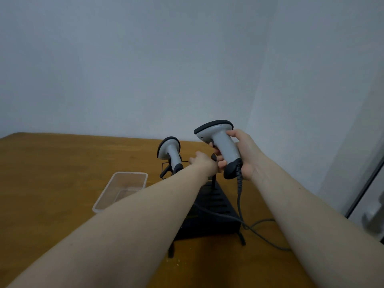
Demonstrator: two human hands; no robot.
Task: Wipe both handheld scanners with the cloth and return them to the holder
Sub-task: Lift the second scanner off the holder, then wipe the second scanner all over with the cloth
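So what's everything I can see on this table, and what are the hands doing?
held scanner: one, light grey with black trim, lifted above the stand, gripped by the right hand.
resting scanner: one, same colours, sitting upright in the holder, far side.
holder: one, black slotted stand, centre of the table.
cable: one, dark grey, running from the held scanner's base down across the table.
plastic tray: one, clear, left of the holder.
table: one, brown wood.
wall: pale grey, behind.
cloth: none in view.
left hand: reaching toward the holder; its fingers are hidden.
right hand: holds the scanner's handle.
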